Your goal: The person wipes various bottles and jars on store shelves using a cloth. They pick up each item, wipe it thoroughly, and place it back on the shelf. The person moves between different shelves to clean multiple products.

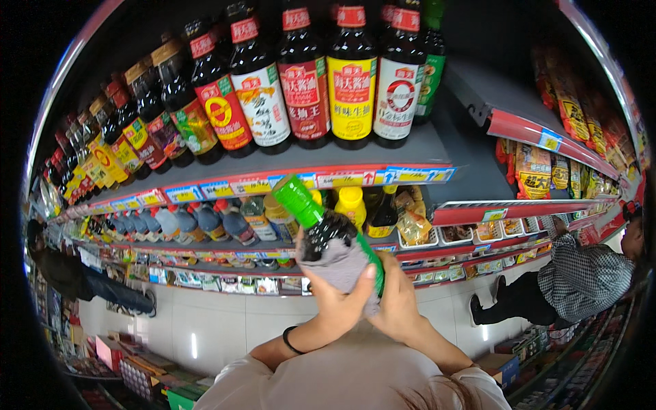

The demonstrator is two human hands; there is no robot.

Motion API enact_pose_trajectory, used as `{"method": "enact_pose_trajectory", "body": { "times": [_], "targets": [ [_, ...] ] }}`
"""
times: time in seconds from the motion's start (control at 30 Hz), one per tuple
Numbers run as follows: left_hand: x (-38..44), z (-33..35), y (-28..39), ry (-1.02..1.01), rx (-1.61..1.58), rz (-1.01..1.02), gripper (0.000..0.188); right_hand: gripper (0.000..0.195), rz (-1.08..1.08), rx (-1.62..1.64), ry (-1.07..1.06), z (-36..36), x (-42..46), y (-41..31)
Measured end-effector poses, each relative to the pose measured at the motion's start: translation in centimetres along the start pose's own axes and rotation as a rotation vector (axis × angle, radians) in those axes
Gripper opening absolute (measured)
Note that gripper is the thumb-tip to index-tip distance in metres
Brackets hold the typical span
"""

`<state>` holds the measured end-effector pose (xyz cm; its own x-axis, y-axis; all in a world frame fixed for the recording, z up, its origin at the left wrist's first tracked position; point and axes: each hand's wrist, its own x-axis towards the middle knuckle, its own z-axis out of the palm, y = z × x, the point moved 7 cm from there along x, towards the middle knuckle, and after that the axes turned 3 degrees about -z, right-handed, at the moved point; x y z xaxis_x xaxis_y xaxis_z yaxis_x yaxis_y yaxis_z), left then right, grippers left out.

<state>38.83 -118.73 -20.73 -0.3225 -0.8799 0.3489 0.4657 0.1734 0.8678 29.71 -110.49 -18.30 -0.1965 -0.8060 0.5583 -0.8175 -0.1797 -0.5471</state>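
Observation:
A dark glass bottle (327, 233) with a green cap and green label is held tilted in front of my chest, its cap to the upper left. A greyish-mauve cloth (335, 264) lies around part of its body. My left hand (333, 303) presses the cloth to the bottle, its thumb across the front. On the other side, my right hand (397, 297) grips the lower bottle along the green label. The bottle's base is hidden by the cloth and hands. Soy sauce bottles (351, 97) stand in a row on the shelf (307, 156) beyond it.
Below the price strip (230, 187), a lower shelf holds yellow-capped bottles (351, 205) and white baskets (487, 233) of packets. Bagged goods (533, 169) fill shelves at the right. One person (579, 282) stands at the right, another (87, 277) at the left. Boxes (138, 376) sit behind me.

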Motion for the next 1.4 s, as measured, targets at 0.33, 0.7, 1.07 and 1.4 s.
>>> {"method": "enact_pose_trajectory", "body": {
  "times": [0.33, 0.7, 1.07, 1.4],
  "targets": [
    [4.6, 0.7, 6.7, -0.437, -0.322, -0.232, 0.047, 0.086, 0.247, 0.803, -0.404, 3.2, -0.7, -0.6],
    [4.8, -3.0, 10.7, 0.071, 0.138, 0.256, 0.047, 0.076, -0.112, 0.073, -0.137, -0.4, 1.7, -1.1],
    [5.1, -2.2, 11.0, -0.007, 0.160, 0.363, 0.034, 0.078, 0.138, 0.569, -0.580, 0.4, -0.2, 0.4],
    [5.4, -4.9, 10.2, 0.235, 0.233, 0.652, 0.041, 0.072, 0.320, 1.464, -0.229, -4.1, 1.1, 0.0]
  ]
}}
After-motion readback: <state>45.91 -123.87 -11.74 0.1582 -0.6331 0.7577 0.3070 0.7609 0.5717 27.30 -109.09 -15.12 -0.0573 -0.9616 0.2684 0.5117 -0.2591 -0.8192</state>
